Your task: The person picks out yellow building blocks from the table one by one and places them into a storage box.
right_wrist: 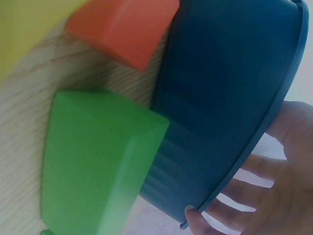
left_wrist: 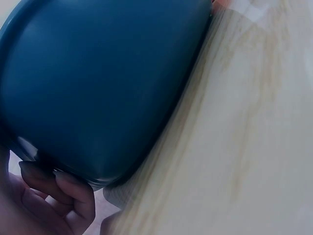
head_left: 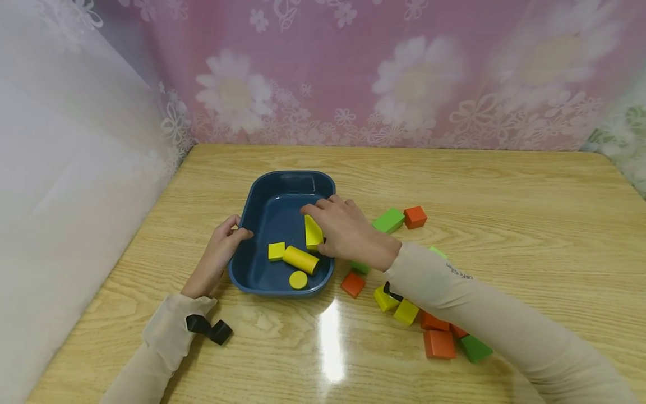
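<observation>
A dark blue plastic tub (head_left: 282, 210) stands on the table, left of centre. My left hand (head_left: 222, 249) grips its left rim, thumb over the edge and fingers outside; the left wrist view shows those curled fingers (left_wrist: 63, 188) against the wall. My right hand (head_left: 345, 227) reaches over the right rim and holds a yellow triangular block (head_left: 313, 233) between thumb and fingers. Inside the tub lie a yellow cube (head_left: 276, 252), a yellow cylinder (head_left: 300, 260) and a yellow round piece (head_left: 298, 279). In the right wrist view the tub's rim hides the held block.
Right of the tub are loose blocks: a green block (head_left: 388, 220), a red block (head_left: 415, 217), another red block (head_left: 353, 284), yellow blocks (head_left: 406, 312) and several more, partly under my right forearm. A floral curtain (head_left: 323, 73) hangs behind the wooden table (head_left: 504, 224).
</observation>
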A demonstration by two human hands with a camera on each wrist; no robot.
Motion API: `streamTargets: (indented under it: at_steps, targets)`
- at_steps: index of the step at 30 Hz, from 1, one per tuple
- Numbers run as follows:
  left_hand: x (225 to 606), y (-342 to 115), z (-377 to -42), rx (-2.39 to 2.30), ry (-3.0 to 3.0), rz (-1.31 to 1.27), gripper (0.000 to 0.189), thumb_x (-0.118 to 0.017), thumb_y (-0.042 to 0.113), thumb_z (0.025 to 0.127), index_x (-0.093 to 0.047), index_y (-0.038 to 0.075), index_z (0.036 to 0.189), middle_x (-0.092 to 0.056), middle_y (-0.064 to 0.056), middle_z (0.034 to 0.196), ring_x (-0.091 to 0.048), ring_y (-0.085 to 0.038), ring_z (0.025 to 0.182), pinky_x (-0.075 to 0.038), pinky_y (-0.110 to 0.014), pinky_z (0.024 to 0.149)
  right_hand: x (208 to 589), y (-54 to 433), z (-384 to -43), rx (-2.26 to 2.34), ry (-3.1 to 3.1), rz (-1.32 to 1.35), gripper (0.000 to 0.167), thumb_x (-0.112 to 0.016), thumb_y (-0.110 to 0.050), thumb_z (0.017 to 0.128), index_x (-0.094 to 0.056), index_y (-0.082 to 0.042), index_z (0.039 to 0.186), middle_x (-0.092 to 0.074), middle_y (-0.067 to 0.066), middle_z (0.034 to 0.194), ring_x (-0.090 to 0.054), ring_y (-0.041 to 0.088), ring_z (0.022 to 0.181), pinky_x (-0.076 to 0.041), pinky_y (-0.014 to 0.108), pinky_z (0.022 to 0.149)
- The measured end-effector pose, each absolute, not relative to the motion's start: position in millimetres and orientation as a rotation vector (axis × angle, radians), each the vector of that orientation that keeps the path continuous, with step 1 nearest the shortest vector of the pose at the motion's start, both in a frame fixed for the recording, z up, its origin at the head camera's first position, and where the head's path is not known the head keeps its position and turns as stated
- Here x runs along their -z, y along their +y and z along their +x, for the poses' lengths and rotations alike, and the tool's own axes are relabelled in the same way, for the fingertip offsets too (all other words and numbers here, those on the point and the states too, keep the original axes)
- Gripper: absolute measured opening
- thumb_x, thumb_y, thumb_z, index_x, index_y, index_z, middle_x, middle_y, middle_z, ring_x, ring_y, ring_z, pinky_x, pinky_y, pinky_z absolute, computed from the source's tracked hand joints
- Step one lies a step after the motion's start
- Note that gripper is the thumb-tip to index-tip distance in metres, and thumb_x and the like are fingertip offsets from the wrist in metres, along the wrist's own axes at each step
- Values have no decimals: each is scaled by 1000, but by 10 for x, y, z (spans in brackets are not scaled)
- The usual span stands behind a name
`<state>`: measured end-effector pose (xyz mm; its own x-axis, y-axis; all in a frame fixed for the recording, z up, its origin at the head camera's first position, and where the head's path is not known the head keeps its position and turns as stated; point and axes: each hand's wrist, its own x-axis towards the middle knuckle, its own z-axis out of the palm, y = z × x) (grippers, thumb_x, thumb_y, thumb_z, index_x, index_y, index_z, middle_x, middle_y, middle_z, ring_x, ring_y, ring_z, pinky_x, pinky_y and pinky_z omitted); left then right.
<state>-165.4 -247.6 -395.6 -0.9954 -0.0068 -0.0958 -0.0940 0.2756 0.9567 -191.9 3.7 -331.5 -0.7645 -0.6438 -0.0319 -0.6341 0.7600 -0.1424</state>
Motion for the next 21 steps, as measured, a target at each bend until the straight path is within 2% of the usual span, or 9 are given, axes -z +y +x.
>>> streamTargets:
  at_steps: [12, 17, 21]
  targets:
    - [3911, -2444, -1641, -1876, 2419, -107, 10, -51, 10, 92, -43, 6, 88, -59, -7, 68, -62, -18, 61, -52, -28, 58, 3195, 142, -1939, 278, 2856, -1040, 70, -79, -29, 80, -46, -13, 140, -52, 10, 136, -46, 32, 123, -40, 49, 100]
    - [3901, -2445, -1651, -1853, 2435, -103, 11, -51, 11, 92, -42, 6, 88, -56, -5, 65, -61, -17, 62, -50, -27, 60, 3049, 472, -1937, 521, 2889, -1018, 66, -77, -22, 82, -47, -9, 140, -50, 13, 139, -43, 35, 128, -35, 52, 104]
    - [3897, -2459, -1651, -1841, 2439, -106, 11, -51, 11, 92, -42, 6, 88, -58, -6, 68, -61, -17, 62, -51, -27, 60, 3048, 812, -1921, 614, 2872, -983, 64, -74, -20, 84, -45, -7, 140, -52, 14, 136, -47, 35, 124, -38, 51, 101]
